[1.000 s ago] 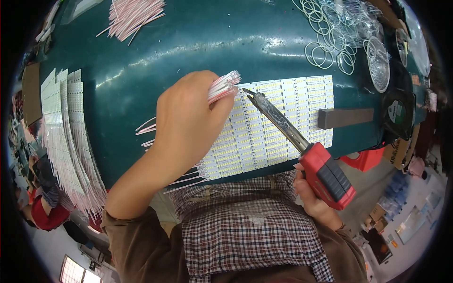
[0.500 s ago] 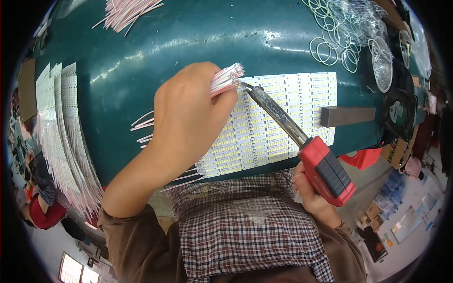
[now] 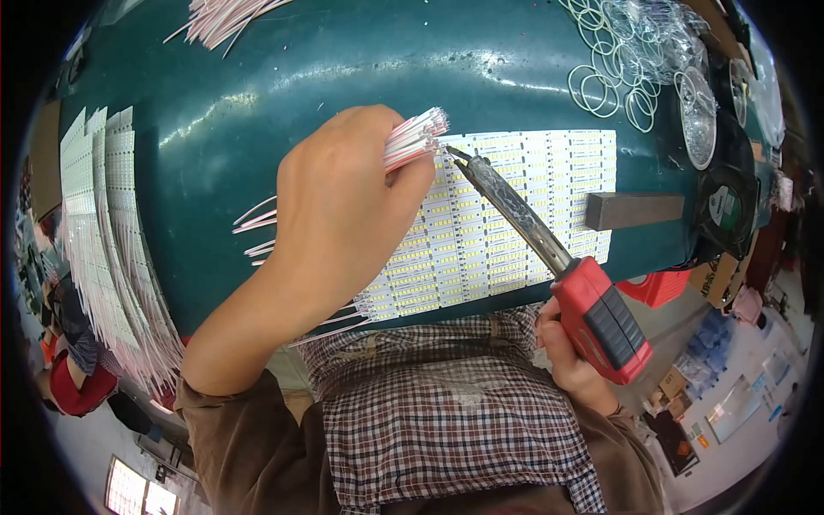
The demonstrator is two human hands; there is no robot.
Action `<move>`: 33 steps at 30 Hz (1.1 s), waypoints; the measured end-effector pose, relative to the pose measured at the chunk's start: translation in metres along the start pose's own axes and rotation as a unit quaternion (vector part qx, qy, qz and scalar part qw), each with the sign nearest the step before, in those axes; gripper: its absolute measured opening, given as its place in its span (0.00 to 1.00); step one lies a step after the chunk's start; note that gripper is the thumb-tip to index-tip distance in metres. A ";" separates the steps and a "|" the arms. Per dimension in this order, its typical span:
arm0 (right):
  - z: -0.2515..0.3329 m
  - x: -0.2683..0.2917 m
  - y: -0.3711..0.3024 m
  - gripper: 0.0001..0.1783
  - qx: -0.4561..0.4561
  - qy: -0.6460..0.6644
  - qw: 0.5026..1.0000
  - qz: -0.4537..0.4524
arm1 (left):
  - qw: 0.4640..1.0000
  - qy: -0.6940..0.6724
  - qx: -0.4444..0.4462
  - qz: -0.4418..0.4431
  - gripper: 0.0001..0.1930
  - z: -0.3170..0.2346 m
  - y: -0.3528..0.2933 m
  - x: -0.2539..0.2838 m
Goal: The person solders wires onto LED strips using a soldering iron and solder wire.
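- Starting right up close, looking down onto a checked apron (image 3: 455, 421) between brown sleeves (image 3: 249, 438)
- Gripping low on the right with the right hand (image 3: 568, 352), partly hidden, wrapped around the red and black handle of a soldering iron (image 3: 601, 318)
- Clenching, dead centre, with the left hand (image 3: 339, 189), closed in a fist around a bundle of thin white and pink wires (image 3: 418, 139), just over the upper left part of the board
- Aiming up and leftward with the iron's dark tip (image 3: 457, 154), right beside the wire ends, touching or just apart: cannot tell
- Down beneath to the white LED board (image 3: 506, 215), flat on the green table (image 3: 219, 176), dotted with rows of yellow, with more wires at its lower left corner
- Over to the board's right edge, onto a grey block (image 3: 635, 210), then to a black round thing with a green label (image 3: 725, 209)
- Across to the far left side, past a stack of pale strips (image 3: 99, 189) with trailing pink and white wires
- Out to the far edge, finding a wire pile (image 3: 227, 19) on the left, pale rubber bands (image 3: 592, 90) and clear plastic (image 3: 661, 47) on the right
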State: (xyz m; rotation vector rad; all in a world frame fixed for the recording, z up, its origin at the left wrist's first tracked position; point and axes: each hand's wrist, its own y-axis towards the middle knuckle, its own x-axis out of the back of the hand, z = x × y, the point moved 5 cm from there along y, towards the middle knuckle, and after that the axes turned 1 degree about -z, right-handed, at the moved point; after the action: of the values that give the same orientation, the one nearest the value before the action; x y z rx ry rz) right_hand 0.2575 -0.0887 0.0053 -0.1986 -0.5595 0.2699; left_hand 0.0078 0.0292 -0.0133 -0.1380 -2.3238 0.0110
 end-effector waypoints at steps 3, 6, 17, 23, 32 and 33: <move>0.000 0.001 0.000 0.14 0.003 -0.010 1.000 0.000 | 1.000 -0.001 -0.001 -0.004 0.09 0.000 0.000 -0.001; -0.001 0.000 -0.003 0.14 -0.001 -0.015 1.000 0.011 | 1.000 -0.008 -0.018 -0.023 0.12 0.001 -0.001 0.001; -0.002 0.002 -0.002 0.13 0.018 -0.034 0.999 0.019 | 1.000 0.006 -0.011 -0.011 0.10 0.000 -0.001 -0.001; -0.007 0.008 -0.009 0.10 -0.042 -0.016 0.999 0.022 | 1.000 0.013 -0.017 -0.012 0.10 -0.001 -0.002 -0.002; -0.013 0.008 -0.015 0.10 -0.081 0.069 0.994 -0.007 | 0.996 -0.065 -0.002 -0.062 0.11 0.015 0.009 0.020; -0.011 0.009 -0.014 0.10 -0.079 0.070 0.994 -0.009 | 0.989 -0.102 0.015 -0.107 0.11 0.019 0.014 0.031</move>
State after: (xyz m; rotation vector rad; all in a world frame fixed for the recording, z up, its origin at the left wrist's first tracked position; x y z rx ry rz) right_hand 0.2733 -0.1006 0.0039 -0.3639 -0.4431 0.1925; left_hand -0.0263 0.0472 -0.0047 0.1344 -2.5292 -0.0512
